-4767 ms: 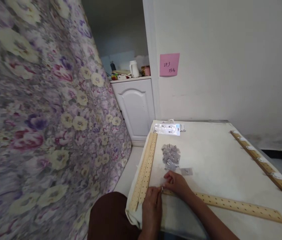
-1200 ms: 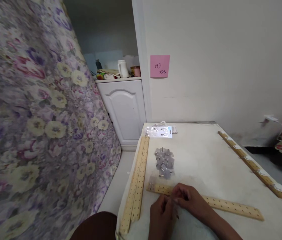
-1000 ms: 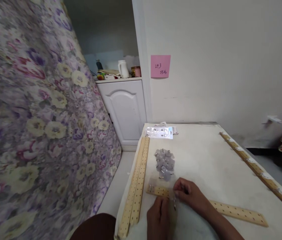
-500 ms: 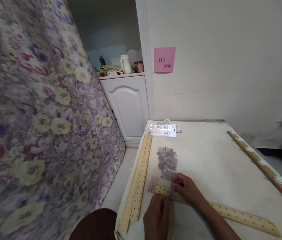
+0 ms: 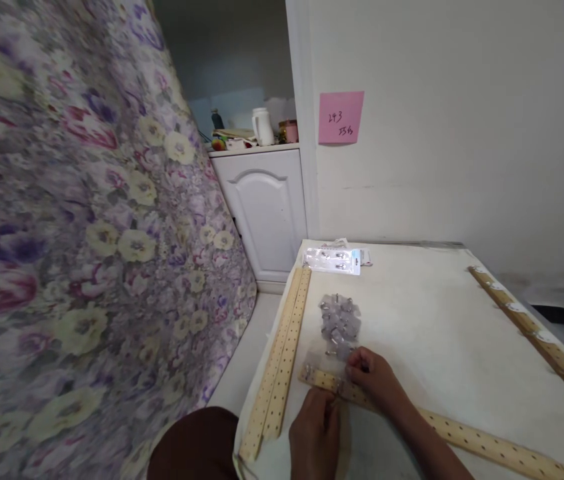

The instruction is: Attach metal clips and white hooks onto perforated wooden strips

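Observation:
A pale wooden strip with rows of holes (image 5: 462,430) lies slantwise across the near part of the table. My left hand (image 5: 315,427) is closed at the strip's near edge, close to its left end; whatever its fingertips hold is hidden. Over that end, my right hand (image 5: 375,377) has its fingers pinched together at the edge of a clear plastic piece (image 5: 335,363). Small metal fittings show at the strip's left end. Just beyond lies a pile of clear plastic pieces with metal fittings (image 5: 341,320).
Two more perforated wooden strips (image 5: 287,347) lie along the table's left edge. Clear packaging (image 5: 333,260) sits at the back. A wooden strip bearing white pieces (image 5: 532,327) runs along the right edge. A floral curtain (image 5: 112,267) hangs at left.
The view has turned slightly left, so everything sits a little further right. Both hands stay in nearly the same place on the strip.

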The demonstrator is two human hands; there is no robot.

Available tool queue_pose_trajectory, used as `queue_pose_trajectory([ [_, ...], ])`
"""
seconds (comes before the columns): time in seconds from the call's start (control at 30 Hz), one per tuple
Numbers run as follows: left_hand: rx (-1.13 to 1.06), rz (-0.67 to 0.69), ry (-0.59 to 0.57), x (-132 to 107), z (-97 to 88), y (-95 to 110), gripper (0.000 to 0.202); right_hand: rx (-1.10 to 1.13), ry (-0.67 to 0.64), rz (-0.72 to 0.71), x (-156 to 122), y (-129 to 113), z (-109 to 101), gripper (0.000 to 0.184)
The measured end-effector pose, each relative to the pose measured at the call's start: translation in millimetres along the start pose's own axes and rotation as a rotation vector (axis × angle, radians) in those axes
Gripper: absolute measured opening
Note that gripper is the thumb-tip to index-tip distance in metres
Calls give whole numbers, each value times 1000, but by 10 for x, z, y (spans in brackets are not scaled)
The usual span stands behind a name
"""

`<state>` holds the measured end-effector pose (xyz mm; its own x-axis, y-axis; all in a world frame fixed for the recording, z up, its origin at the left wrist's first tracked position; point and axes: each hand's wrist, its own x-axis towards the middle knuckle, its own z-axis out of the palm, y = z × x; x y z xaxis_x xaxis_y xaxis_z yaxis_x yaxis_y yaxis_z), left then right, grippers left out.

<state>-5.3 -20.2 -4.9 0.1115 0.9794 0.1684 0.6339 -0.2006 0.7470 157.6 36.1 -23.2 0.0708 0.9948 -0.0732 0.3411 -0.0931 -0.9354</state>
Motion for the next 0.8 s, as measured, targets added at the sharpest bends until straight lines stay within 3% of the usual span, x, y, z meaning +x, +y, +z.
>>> queue_pose_trajectory([
  [0.53, -101, 80, 76, -58, -25, -19, 22, -130, 25, 34, -16, -28, 24, 5],
  [0.8, 30, 135, 2, -138, 73, -185, 36, -150, 43, 31, -13, -30, 32, 5],
])
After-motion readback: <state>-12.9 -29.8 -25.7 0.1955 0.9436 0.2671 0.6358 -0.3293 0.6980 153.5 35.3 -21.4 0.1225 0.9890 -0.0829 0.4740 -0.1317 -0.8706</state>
